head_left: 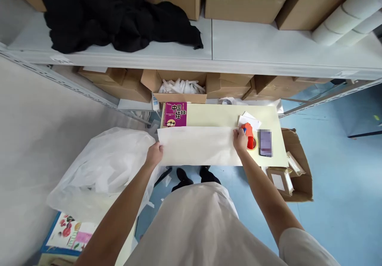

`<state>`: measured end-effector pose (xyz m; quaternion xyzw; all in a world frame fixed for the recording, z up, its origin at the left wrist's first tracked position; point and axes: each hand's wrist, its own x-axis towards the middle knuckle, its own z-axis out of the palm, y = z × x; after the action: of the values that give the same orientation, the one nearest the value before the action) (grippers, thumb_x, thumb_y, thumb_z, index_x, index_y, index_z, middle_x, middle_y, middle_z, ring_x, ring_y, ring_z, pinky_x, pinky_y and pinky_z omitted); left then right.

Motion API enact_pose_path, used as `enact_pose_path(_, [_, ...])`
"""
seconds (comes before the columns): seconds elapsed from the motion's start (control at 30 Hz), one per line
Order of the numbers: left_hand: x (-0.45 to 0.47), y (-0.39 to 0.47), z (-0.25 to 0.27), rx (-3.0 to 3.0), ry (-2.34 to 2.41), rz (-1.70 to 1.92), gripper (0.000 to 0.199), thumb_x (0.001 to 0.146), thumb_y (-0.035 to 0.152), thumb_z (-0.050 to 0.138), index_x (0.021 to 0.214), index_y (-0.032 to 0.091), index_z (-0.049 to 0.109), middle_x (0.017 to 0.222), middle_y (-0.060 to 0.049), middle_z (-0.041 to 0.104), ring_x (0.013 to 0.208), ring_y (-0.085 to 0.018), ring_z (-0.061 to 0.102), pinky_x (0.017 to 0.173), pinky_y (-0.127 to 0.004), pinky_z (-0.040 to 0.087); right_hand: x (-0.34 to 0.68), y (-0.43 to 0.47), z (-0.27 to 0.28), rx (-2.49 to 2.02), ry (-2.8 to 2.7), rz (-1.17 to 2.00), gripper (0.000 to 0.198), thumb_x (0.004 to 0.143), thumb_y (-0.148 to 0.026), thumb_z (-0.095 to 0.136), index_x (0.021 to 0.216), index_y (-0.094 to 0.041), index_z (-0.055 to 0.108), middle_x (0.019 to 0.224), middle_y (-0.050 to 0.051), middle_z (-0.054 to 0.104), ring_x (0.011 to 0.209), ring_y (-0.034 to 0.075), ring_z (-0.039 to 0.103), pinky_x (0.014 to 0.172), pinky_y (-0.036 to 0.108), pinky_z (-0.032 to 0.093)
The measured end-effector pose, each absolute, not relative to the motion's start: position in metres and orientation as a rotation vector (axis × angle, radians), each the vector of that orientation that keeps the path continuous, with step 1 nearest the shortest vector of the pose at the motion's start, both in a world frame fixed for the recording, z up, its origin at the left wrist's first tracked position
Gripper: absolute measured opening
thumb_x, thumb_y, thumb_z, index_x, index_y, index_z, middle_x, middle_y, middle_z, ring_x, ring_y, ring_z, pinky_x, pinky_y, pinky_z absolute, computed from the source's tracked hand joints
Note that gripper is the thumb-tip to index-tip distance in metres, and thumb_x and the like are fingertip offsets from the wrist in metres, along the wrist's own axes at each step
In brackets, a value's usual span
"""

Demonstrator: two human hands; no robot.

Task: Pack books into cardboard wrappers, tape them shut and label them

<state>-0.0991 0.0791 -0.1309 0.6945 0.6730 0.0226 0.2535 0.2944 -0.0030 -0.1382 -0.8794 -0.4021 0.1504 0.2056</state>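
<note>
A long white sheet (198, 146) is stretched between my hands over the front of the cream table (211, 112). My left hand (154, 153) is closed on its left end, just off the table's left side. At the sheet's right end, my right hand (240, 139) grips the upper corner. Something small and blue shows beside those right fingers; I cannot tell whether they hold it. Close by on the right lie a red tape dispenser (248, 132) and a phone (265, 143). A purple book (176, 114) rests at the table's back left, partly behind the sheet.
White cards (250, 119) lie near the dispenser. Behind the table, a shelf (253, 43) bears cardboard boxes and black cloth (119, 19). A large white plastic bag (104, 170) bulges at left. An open carton (304, 178) with packets stands on the floor at right.
</note>
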Motion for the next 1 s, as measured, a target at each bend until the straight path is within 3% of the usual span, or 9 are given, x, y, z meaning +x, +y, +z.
enact_pose_path(0.23, [-0.08, 0.075, -0.181, 1.694, 2.034, -0.058, 0.019, 0.077, 0.017, 0.047, 0.085, 0.018, 0.064, 0.079, -0.013, 0.069, 0.087, -0.031, 0.066, 0.078, -0.041, 0.05, 0.303, -0.001, -0.2, -2.305, -1.211, 0.544, 0.032, 0.09, -0.036, 0.031, 0.096, -0.016, 0.054, 0.086, 0.012, 0.066, 0.078, 0.023, 0.062, 0.068, 0.033, 0.044])
enact_pose_path(0.37, [-0.07, 0.067, -0.19, 1.633, 2.158, 0.038, 0.041, 0.079, 0.016, 0.045, 0.118, 0.011, 0.055, 0.112, -0.021, 0.062, 0.108, -0.034, 0.059, 0.089, -0.047, 0.047, 0.3, 0.003, -0.207, -2.236, -1.229, 0.471, 0.041, 0.089, -0.034, 0.034, 0.119, -0.011, 0.048, 0.112, 0.02, 0.06, 0.104, 0.027, 0.057, 0.085, 0.041, 0.045])
enact_pose_path(0.5, [-0.049, 0.055, -0.185, 1.856, 2.112, 0.281, 0.06, 0.085, 0.024, 0.044, 0.141, 0.006, 0.031, 0.147, -0.024, 0.031, 0.139, -0.032, 0.027, 0.111, -0.046, 0.029, 0.284, -0.008, -0.198, -2.248, -1.468, 0.327, 0.053, 0.087, -0.029, 0.04, 0.135, -0.007, 0.037, 0.139, 0.026, 0.039, 0.132, 0.033, 0.033, 0.102, 0.049, 0.032])
enact_pose_path(0.6, [-0.032, 0.045, -0.186, 2.134, 1.762, 0.026, 0.061, 0.086, 0.033, 0.048, 0.142, 0.013, 0.035, 0.155, -0.019, 0.019, 0.144, -0.033, 0.009, 0.114, -0.052, 0.016, 0.267, -0.025, -0.194, -2.178, -1.802, 0.491, 0.05, 0.087, -0.024, 0.042, 0.136, -0.014, 0.041, 0.141, 0.021, 0.04, 0.131, 0.033, 0.034, 0.102, 0.049, 0.031])
enact_pose_path(0.77, [-0.024, 0.033, -0.197, 2.156, 1.587, -0.311, 0.063, 0.082, 0.031, 0.055, 0.141, 0.017, 0.039, 0.155, -0.019, 0.017, 0.144, -0.037, 0.008, 0.111, -0.057, 0.017, 0.252, -0.04, -0.2, -2.248, -1.95, 0.693, 0.041, 0.086, -0.022, 0.049, 0.126, -0.015, 0.053, 0.138, 0.019, 0.045, 0.127, 0.034, 0.038, 0.1, 0.049, 0.034])
enact_pose_path(0.9, [-0.032, 0.048, -0.191, 2.095, 1.605, -0.093, 0.057, 0.085, 0.035, 0.051, 0.137, 0.012, 0.042, 0.155, -0.02, 0.018, 0.144, -0.034, 0.011, 0.112, -0.052, 0.021, 0.239, -0.022, -0.191, -2.267, -1.774, 0.678, 0.036, 0.086, -0.023, 0.05, 0.121, -0.014, 0.056, 0.135, 0.021, 0.048, 0.124, 0.035, 0.041, 0.098, 0.051, 0.036])
enact_pose_path(1.0, [-0.043, 0.088, -0.181, 1.965, 1.731, 0.243, 0.057, 0.085, 0.039, 0.05, 0.135, 0.011, 0.042, 0.153, -0.02, 0.024, 0.144, -0.03, 0.015, 0.113, -0.046, 0.021, 0.212, 0.017, -0.18, -2.083, -1.593, 0.879, 0.035, 0.086, -0.025, 0.051, 0.119, -0.016, 0.057, 0.127, 0.018, 0.054, 0.118, 0.031, 0.05, 0.097, 0.047, 0.041])
